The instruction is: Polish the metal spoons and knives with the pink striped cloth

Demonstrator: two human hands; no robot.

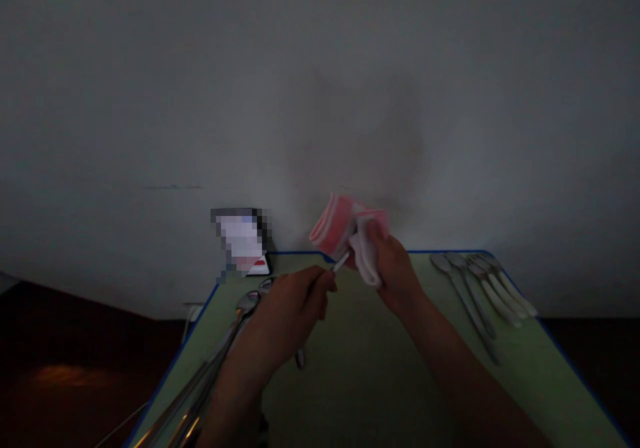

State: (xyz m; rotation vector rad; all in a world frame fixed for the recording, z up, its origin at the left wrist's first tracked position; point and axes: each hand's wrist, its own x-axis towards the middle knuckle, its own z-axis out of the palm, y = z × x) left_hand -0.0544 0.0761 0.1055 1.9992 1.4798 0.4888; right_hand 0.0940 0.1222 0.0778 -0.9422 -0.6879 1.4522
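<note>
My left hand (303, 301) is closed around a slim metal utensil (341, 261), held above the table. The utensil's far end is hidden in a folded pink and white cloth (337, 225), so I cannot tell its kind. My right hand (395, 261) grips this cloth and presses it around the utensil. Below my left hand a rounded metal handle end (300, 358) shows; whether it belongs to the held utensil is unclear. Beside my left forearm lie several long metal spoons (247, 301), partly covered by the arm.
On the table's (360, 381) right side, several spoons (470, 295) and light-handled forks (500, 295) lie fanned out. A phone-like device with a lit, blurred screen (243, 238) leans on the wall (320, 68) at the back left. A pale cable (120, 425) hangs left of the table.
</note>
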